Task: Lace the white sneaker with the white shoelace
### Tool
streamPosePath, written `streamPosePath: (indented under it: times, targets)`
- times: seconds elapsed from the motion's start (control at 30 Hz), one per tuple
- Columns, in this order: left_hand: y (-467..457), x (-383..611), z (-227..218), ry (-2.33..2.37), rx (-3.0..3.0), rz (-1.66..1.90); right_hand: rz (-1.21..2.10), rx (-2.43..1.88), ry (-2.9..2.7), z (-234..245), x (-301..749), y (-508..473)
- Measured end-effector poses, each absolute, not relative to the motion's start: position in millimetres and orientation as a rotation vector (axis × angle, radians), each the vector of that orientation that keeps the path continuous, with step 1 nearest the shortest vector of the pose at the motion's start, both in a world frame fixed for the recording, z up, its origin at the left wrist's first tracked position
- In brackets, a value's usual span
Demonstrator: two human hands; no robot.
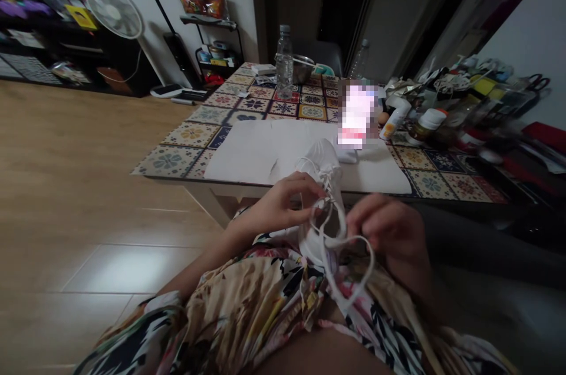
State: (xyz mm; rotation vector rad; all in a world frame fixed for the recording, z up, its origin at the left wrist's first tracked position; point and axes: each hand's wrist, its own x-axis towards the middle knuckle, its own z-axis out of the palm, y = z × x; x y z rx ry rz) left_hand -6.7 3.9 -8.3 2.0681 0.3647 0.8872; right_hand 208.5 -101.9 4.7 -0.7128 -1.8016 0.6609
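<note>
A white shoe [325,171] rests on my lap, toe pointing away toward the table. Its white laces [342,269] hang in loose loops over my flowered clothing. My left hand [278,207] pinches a lace beside the shoe's eyelets, fingers closed on it. My right hand [387,224] is closed around another loop of the lace to the right of the shoe. The heel of the shoe is hidden behind my hands.
A low table [186,145] with a patterned tile top stands just ahead, with white paper [256,154] on its near half. A water bottle [284,71], a metal bowl [303,68] and many small containers crowd its far and right parts. A fan [114,9] stands at left on wooden floor.
</note>
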Motion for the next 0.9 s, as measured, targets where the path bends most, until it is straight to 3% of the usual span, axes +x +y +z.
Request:
streamPosePath:
  times: [0.17,0.37,0.53,0.7,0.9]
  targets:
    - [0.2,-2.2,-9.5,0.312,2.041,0.888,0.443,-0.977,-1.993,2.8,214.7,-72.2]
    - [0.1,-0.6,-12.1,0.227,1.872,0.814,0.247,-0.976,-2.087,1.8,205.3,-72.2]
    - [1.7,-7.2,-14.4,0.159,1.509,0.864,0.501,-0.871,-2.057,1.5,210.2,-74.0]
    - [8.9,-17.6,-12.2,0.031,1.233,1.135,0.814,-0.487,-1.613,1.7,220.7,-80.7]
    - [5.9,-29.3,4.3,-0.117,1.000,1.223,0.743,-0.350,-1.167,17.8,230.2,-88.8]
